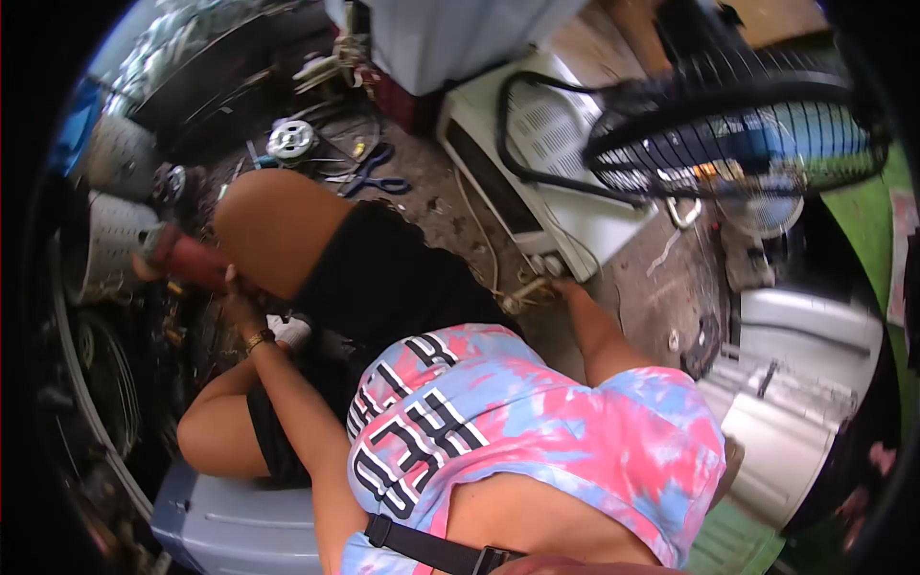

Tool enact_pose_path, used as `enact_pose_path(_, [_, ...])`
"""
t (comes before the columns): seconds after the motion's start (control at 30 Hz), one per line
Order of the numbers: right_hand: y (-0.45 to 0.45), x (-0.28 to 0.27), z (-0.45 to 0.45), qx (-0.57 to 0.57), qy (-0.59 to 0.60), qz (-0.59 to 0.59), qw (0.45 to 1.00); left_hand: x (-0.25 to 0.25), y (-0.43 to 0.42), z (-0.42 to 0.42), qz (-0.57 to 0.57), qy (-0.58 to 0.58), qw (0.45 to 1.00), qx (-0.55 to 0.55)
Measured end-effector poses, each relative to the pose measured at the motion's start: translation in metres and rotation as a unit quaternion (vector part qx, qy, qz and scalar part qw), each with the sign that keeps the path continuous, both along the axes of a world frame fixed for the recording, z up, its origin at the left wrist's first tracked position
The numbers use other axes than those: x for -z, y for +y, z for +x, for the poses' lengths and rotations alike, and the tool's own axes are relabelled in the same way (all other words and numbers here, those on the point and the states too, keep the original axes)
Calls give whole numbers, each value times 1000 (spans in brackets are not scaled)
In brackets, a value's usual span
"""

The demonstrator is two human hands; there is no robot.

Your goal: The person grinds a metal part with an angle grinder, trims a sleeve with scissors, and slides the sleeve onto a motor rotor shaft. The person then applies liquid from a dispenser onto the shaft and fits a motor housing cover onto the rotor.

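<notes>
My left hand (240, 305) is wrapped round the rear of a red power tool (196, 259), which looks like an angle grinder. The tool's grey front end points left, beside my bent knee; blur hides its details. On the other side of my body, my right hand (563, 290) reaches down to the floor. Its fingers close on a bunched cream cord (522, 299), next to a white appliance casing (537, 144). Part of the cord runs up along that casing's dark front slot.
Blue-handled scissors (376, 177) and a round metal motor part (291, 141) lie beyond my knee. A black fan (733, 144) leans over the casing. White plastic parts (791, 383) stand at right, perforated white drums (120, 244) at left. Under me is a grey-blue plastic seat (240, 522).
</notes>
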State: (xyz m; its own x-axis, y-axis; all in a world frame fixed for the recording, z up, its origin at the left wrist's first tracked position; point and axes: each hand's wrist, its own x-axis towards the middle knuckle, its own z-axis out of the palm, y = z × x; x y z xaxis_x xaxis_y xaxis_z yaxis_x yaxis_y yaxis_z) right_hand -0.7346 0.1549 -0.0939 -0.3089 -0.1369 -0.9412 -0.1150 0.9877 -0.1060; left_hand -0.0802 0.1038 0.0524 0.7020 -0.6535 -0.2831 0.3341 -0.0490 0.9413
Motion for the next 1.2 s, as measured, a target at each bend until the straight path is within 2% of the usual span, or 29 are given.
enact_pose_path(0.07, [-2,17,-8,-69,94,11,993,22,8,13,-8,-46,999,4])
enact_pose_path(0.13, [2,36,-14,-81,142,-19,986,-3,11,-7,21,-107,994,-12])
enact_pose_path(0.17, [11,39,-18,20,49,-110,993,-13,13,-12,37,-137,990,-20])
enact_pose_path(0.2, [21,41,-21,131,-57,-180,973,-9,16,-6,36,-138,990,-12])
enact_pose_path(0.3, [8,8,-13,15,-52,-103,993,8,15,3,12,-129,992,3])
enact_pose_path(0.4, [-2,-11,18,-115,63,-66,989,3,11,-4,-39,-72,997,6])
enact_pose_path(0.43, [5,9,11,-91,48,-117,988,10,11,-2,-27,-73,997,0])
enact_pose_path(0.5, [31,86,-27,-41,17,-218,975,19,9,3,-4,-74,997,-12])
enact_pose_path(0.53, [42,112,-47,-69,35,-200,977,13,8,-1,7,-72,997,-18])
enact_pose_path(0.63, [26,24,-11,-155,24,-163,974,28,7,10,-11,-50,999,-11])
enact_pose_path(0.73, [27,-12,20,-261,-14,-179,949,1,-3,-5,-66,-116,990,-42])
enact_pose_path(0.77, [27,-15,32,-326,-33,-188,926,3,-3,-1,-48,-137,989,-37])
enact_pose_path(0.8, [34,-4,33,-442,-73,-269,853,11,-6,6,-30,-159,986,-30])
enact_pose_path(0.83, [18,-11,49,-575,-70,-183,794,23,-12,15,-15,-181,983,-25])
enact_pose_path(0.9, [-51,-45,126,-790,-58,-1,610,60,-18,35,21,-186,982,-26])
enact_pose_path(0.93, [-83,-55,161,-746,-86,-170,638,62,-19,33,30,-197,980,-19])
enact_pose_path(0.97, [-119,-64,201,-678,-146,-359,625,63,-20,28,36,-207,978,-13])
enact_pose_path(1.0, [-148,-45,252,-488,-255,-478,684,61,-22,22,42,-220,975,-3])
enact_pose_path(1.03, [-173,-100,314,-403,-297,-514,696,59,-22,12,45,-235,971,8])
enact_pose_path(1.07, [-204,-96,372,-394,-353,-544,651,57,-24,2,51,-257,965,21])
enact_pose_path(1.1, [-211,-141,424,-343,-414,-469,701,56,-24,-8,58,-276,959,36])
enact_pose_path(1.13, [-218,-152,476,-314,-434,-535,653,54,-24,-20,62,-297,951,57])
enact_pose_path(1.17, [-222,-168,510,-289,-445,-481,698,51,-21,-27,65,-317,943,79])
enact_pose_path(1.2, [-221,-212,547,-258,-451,-426,741,48,-22,-36,64,-329,937,103])
